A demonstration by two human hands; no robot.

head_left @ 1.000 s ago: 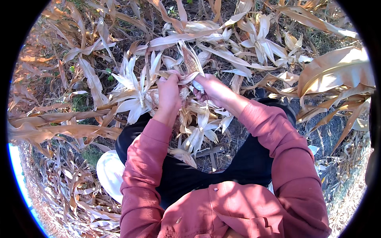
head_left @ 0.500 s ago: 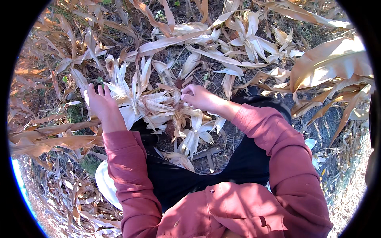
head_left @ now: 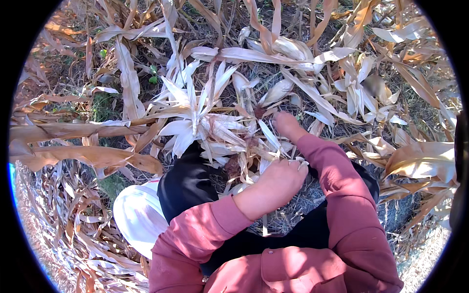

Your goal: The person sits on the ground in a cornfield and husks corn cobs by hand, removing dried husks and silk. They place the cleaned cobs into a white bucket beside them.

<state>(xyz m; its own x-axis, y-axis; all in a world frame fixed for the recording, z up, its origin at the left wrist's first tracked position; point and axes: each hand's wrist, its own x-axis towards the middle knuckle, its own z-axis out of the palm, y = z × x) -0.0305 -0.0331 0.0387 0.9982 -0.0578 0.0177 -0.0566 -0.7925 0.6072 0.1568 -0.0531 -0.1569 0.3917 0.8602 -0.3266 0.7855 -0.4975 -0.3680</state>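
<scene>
My left hand reaches across to the right, its fingers curled closed around a pale piece of corn husk. Beyond it, my right hand is closed low among the husks; what its fingers hold, if anything, is hidden. Just past the right hand lies an ear of corn in its dry husk, brown silk at its near end. Left of both hands spreads a heap of opened, peeled-back husks, with another tuft of brown silk at its near side.
Dry corn leaves and stalks cross the ground at the left. More husked ears lie farther off. A broad leaf stands at the right. A white rounded object sits beside my left leg.
My left hand has swung from the far left of the husk heap to the right and closed. My right hand now sits lower, by the husked ear. The view has shifted left.
</scene>
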